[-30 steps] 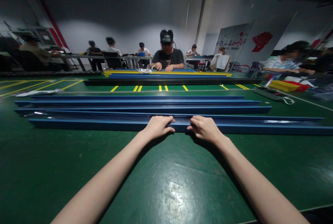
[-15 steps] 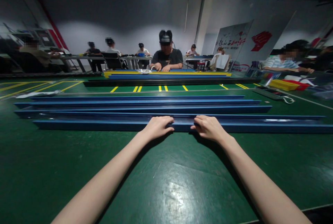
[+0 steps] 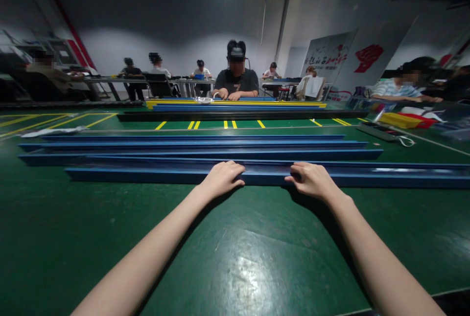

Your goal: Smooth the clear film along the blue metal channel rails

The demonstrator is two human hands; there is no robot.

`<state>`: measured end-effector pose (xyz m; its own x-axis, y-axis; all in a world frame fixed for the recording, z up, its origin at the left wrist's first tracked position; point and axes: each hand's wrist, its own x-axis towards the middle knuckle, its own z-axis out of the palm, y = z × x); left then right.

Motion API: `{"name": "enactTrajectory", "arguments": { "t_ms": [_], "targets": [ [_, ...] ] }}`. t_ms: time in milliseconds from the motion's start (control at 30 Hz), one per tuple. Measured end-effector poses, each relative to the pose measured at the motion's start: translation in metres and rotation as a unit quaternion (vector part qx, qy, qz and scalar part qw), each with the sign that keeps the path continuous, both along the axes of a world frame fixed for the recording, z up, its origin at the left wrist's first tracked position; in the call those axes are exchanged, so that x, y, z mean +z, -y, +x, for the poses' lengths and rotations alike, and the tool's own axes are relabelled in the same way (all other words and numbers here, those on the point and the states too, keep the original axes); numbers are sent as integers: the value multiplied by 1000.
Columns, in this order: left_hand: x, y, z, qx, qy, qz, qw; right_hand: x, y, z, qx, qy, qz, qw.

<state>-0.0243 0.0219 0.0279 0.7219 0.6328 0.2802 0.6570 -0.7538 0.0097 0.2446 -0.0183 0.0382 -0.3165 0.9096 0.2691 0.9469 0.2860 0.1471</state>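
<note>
A long blue U-shaped channel (image 3: 147, 175) lies across the green table in front of me, its open side up. My left hand (image 3: 223, 179) is closed over its near wall, thumb on the outer face and fingers inside the trough. Some way to the right, my right hand (image 3: 310, 179) pinches the same wall, fingers curled over the edge. The fingertips inside the trough are partly hidden. Just beyond lie several more blue channels (image 3: 198, 155), roughly parallel, the nearest at a slight angle. The held channel's right end runs out of view.
Farther back lie a black strip (image 3: 235, 116) and yellow and blue lengths (image 3: 235, 104), where a person (image 3: 237, 81) sits opposite. A phone-like dark device (image 3: 382, 131) with a white strap and a yellow tray (image 3: 398, 120) are at the right. Yellow lines mark the green table (image 3: 176, 247).
The nearest blue channel has slid to the right, its left end shifting the same way. My right hand has moved right with it; my left hand stays in about the same place.
</note>
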Motion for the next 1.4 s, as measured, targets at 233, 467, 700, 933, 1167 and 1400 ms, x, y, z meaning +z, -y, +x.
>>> {"name": "enactTrajectory", "arguments": {
  "t_ms": [233, 467, 700, 933, 1167, 1400],
  "targets": [
    [-2, 0, -1, -1, 1, 2, 1000, -7, 2, -5, 35, -17, 7, 999],
    [-3, 0, -1, -2, 0, 6, 1000, -14, -2, -34, 92, -40, 59, 993],
    [-1, 0, -1, -5, -8, 0, 1000, -16, -9, -42, 104, 4, 93, 990],
    [-1, -3, -2, -13, -9, -3, 1000, -8, -8, -39, 88, 24, 62, 994],
    [-1, -3, -2, -17, -4, -3, 1000, -5, -3, -25, 65, 8, 48, 997],
    [-1, -1, -1, 2, -43, 21, 999, -6, -3, -24, 62, 1, 52, 997]
  ]
}}
